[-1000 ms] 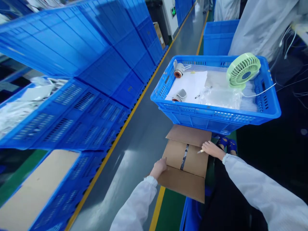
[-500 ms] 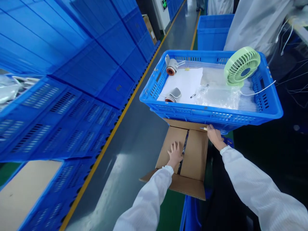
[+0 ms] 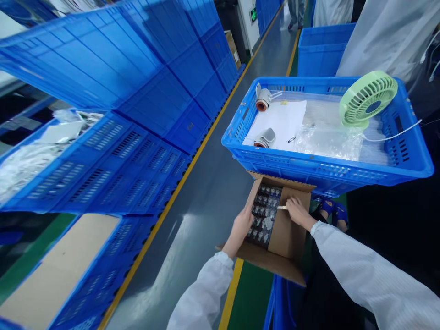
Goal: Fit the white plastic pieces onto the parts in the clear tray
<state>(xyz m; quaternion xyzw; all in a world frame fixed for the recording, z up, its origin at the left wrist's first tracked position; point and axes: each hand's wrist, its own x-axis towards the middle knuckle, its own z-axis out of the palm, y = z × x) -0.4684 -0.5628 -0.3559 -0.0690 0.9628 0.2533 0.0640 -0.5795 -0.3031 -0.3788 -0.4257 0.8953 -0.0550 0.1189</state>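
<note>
A cardboard box (image 3: 288, 266) stands just below the blue basket, its left side opened. Rows of small clear-and-metal parts (image 3: 264, 213) show inside, with a small pale piece lying on them. My left hand (image 3: 241, 225) is closed over the raised left flap (image 3: 253, 195) of the box. The right flap (image 3: 287, 233) still covers the other half. Over that flap, my right hand (image 3: 297, 211) is closed round a slim white pen-like tool (image 3: 282, 207), its tip pointing left. Its exact kind is too small to make out.
The blue basket (image 3: 326, 167) holds a green fan (image 3: 369, 98), two white-and-orange devices, paper, a pen and clear plastic bags. Stacked blue crates (image 3: 137, 169) line the left side of the aisle. Blue shoes (image 3: 333, 208) show by the box, and a person's legs (image 3: 296, 11) far off.
My left hand has moved from the closed box top to its left flap, which is now raised, exposing the parts. My right hand has shifted from the back corner onto the right flap.
</note>
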